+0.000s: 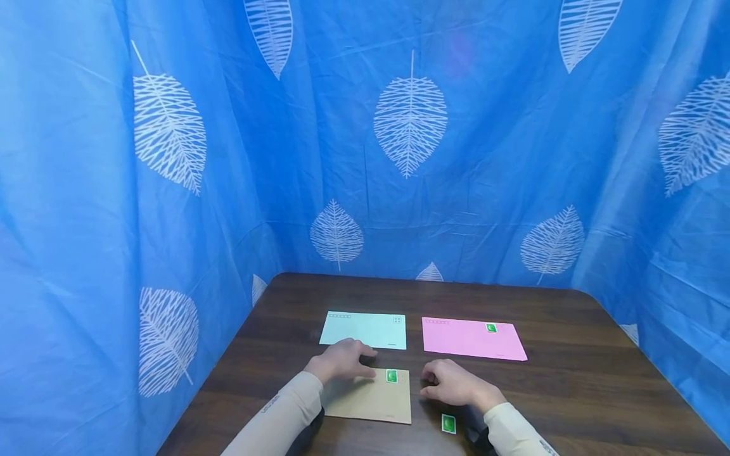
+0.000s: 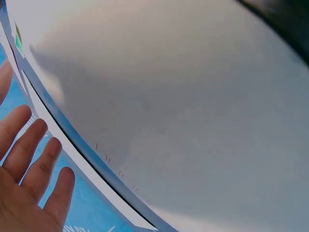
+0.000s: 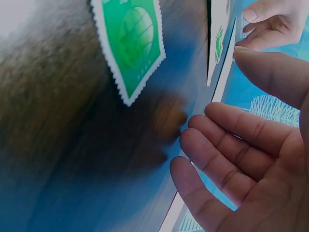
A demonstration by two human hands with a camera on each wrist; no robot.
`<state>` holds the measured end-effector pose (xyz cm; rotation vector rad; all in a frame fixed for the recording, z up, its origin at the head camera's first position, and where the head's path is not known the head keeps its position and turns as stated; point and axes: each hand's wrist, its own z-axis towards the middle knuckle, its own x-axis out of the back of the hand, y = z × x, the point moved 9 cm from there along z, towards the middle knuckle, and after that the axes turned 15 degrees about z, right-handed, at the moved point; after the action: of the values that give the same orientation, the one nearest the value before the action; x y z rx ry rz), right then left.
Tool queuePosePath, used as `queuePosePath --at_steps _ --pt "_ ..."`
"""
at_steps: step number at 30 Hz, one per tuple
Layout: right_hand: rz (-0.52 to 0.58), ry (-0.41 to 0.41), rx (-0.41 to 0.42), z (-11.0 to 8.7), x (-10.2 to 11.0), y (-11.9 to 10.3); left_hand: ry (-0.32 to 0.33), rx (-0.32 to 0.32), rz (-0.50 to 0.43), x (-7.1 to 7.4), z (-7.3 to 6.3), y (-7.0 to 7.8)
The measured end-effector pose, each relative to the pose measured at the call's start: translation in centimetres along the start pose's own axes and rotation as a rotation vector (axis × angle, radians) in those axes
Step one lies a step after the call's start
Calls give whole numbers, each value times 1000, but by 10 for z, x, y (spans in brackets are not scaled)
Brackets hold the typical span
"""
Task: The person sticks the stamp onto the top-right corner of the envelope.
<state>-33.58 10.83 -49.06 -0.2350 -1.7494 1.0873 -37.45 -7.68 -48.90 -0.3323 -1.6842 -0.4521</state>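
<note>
A tan envelope lies near the table's front edge with a green stamp at its upper right corner. Over its upper left part hovers my left hand, fingers loosely spread and nothing held; the left wrist view shows the envelope's broad face beside the fingers. To the right of the envelope, my right hand is low over the wood, its fingers gently bent with nothing between them. Just nearer than that hand, a loose green stamp with a white perforated border lies on the table, large in the right wrist view.
Farther back on the dark wooden table lie a mint-green envelope on the left and a pink envelope on the right. The pink one bears a green stamp. A blue curtain with white leaves surrounds the table's back and sides.
</note>
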Motion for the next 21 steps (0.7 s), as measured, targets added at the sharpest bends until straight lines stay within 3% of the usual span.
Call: queuePosePath --at_steps 21 --pt "29 15 -16 -4 3 4 28 -8 -54 15 8 -9"
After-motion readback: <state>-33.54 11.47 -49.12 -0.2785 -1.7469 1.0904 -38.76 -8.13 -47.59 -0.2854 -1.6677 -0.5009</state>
